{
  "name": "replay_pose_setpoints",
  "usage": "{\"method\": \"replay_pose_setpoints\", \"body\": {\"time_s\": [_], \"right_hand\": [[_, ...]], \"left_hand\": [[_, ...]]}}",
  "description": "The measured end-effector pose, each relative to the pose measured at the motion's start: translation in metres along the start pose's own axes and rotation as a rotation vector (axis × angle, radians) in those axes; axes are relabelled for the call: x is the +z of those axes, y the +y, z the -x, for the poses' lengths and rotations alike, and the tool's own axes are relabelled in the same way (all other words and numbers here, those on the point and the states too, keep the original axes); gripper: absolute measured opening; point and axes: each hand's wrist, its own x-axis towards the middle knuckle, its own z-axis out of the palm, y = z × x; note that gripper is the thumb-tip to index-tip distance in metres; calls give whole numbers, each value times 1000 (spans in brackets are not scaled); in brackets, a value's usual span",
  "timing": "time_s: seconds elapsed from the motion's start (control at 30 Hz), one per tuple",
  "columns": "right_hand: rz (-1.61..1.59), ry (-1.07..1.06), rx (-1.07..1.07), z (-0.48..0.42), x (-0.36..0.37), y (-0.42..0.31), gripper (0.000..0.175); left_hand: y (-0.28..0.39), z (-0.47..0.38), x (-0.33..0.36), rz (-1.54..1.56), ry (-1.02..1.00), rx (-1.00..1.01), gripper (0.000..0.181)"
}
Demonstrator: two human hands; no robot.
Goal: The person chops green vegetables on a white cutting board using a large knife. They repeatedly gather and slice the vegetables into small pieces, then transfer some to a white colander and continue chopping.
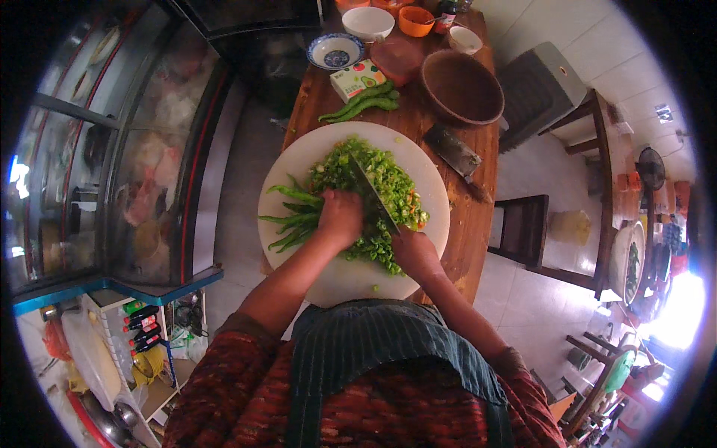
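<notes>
A round white cutting board (358,285) lies on the wooden table in front of me. My left hand (340,218) is closed over a bunch of long green chili peppers (291,221), whose ends fan out to the left. In my right hand (414,252) is the handle of a kitchen knife (374,193); its blade slants up and left, close beside my left fingers. Chopped green peppers (392,173) with a few orange-red bits are heaped around the blade. The cut ends under my left hand are hidden.
Right of the board lies a cleaver (454,151). Beyond the board are whole green peppers (364,105), a patterned carton (355,79), a brown bowl (462,87), a blue-and-white bowl (335,51), a white bowl (368,23) and an orange bowl (415,21). A glass-fronted cabinet (151,151) stands at left.
</notes>
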Motion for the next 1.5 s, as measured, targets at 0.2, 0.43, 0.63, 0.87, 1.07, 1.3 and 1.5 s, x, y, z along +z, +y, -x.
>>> {"method": "replay_pose_setpoints", "body": {"time_s": [0.2, 0.43, 0.63, 0.87, 1.07, 1.3, 1.5], "right_hand": [[-54, 55, -2, 44, -31, -9, 25], [58, -17, -66, 9, 1, -4, 23], [42, 72, -18, -18, 14, -12, 22], [-85, 50, 43, 37, -18, -8, 23], [-120, 53, -83, 13, 7, 3, 21], [-17, 97, 33, -14, 46, 4, 21], [-182, 108, -17, 28, -8, -11, 25]], "left_hand": [[0, -3, -4, 39, -104, 9, 26], [5, -2, -8, 35, -116, -56, 31], [3, -4, -8, 26, -142, -48, 32], [0, -3, -16, 52, -140, -8, 32], [3, -1, -9, -4, -135, -30, 31], [-2, -2, -1, 11, -83, -9, 39], [-9, 11, -29, 96, -110, -125, 72]]}}
